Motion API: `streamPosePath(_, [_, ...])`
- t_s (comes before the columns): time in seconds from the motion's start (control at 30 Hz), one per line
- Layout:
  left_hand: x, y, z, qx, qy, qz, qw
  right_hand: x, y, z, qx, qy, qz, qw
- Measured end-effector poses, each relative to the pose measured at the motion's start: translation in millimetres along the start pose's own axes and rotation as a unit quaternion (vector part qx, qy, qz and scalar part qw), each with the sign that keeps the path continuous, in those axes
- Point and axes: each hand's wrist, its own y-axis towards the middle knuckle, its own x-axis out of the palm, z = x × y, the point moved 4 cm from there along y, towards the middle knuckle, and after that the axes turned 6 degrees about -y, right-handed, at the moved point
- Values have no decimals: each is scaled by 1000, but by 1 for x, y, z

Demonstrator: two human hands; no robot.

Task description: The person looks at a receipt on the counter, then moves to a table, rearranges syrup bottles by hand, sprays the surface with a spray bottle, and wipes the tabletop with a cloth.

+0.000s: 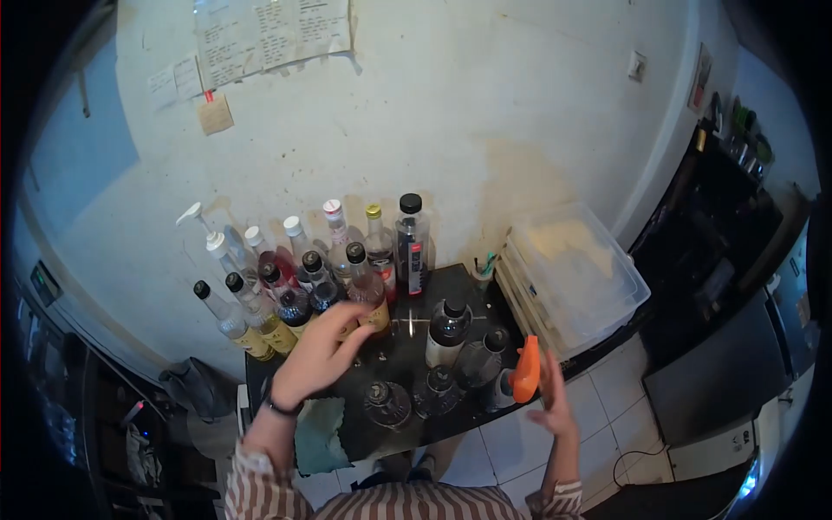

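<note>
My left hand (pixel 327 348) is at the lower part of a black-capped bottle of amber liquid (pixel 367 290), its fingers curved and thumb apart; whether they touch the glass I cannot tell. Upright to the right of it is a dark bottle with a pale label (pixel 446 334). Clear glass bottles (pixel 386 406) are at the table's near edge, one more (pixel 481 358) farther right. My right hand (pixel 555 401) has its fingers spread just right of a spray bottle with an orange trigger head (pixel 525 371), holding nothing.
Several syrup-like bottles (pixel 244 314) crowd the back left of the black table (pixel 451 282), with a white pump (pixel 208 230) among them. A green cloth (pixel 321 438) hangs over the front edge. A translucent plastic box (pixel 576 277) is at the right. Handwritten papers (pixel 273 35) are on the wall.
</note>
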Motion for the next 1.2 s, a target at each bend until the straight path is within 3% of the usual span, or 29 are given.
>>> streamPosePath(0.07, [-8,-70,-42,-112,14,32,993,19,-10,15,19,-88,21,996])
streamPosePath(0.13, [5,-137,-82,-168,48,37,984,28,-7,39,22,-199,57,978])
streamPosePath(0.17, [18,-176,-109,-101,150,25,983,30,-1,45,15,-238,101,966])
streamPosePath(0.2, [29,-198,-113,-133,220,-69,964,33,6,43,27,-195,153,968])
streamPosePath(0.27, [58,-241,-138,-177,170,-93,965,40,19,38,54,-106,246,962])
streamPosePath(0.3, [73,-252,-146,-172,213,-91,957,39,24,47,-3,-60,291,955])
streamPosePath(0.4, [86,-247,-152,-180,233,-71,953,31,39,29,-2,-201,227,953])
streamPosePath(0.43, [86,-241,-152,-186,220,-63,956,25,46,30,-60,-220,209,951])
streamPosePath(0.57, [86,-220,-160,-167,232,-71,956,-5,81,42,32,-116,82,989])
streamPosePath(0.67, [88,-202,-161,-142,249,-81,955,-18,107,60,149,-118,-39,981])
streamPosePath(0.7, [90,-194,-163,-130,242,-89,957,-15,115,67,137,-139,-55,979])
streamPosePath(0.83, [96,-158,-171,-74,214,-125,966,2,138,67,258,-137,-60,955])
streamPosePath(0.93, [109,-132,-178,-25,208,-157,965,-12,151,92,212,-194,-81,954])
streamPosePath(1.07, [129,-102,-184,5,206,-176,963,-14,147,89,226,-179,-67,955])
streamPosePath(1.2, [126,-111,-182,-50,201,-134,969,-30,128,63,175,-165,-42,970])
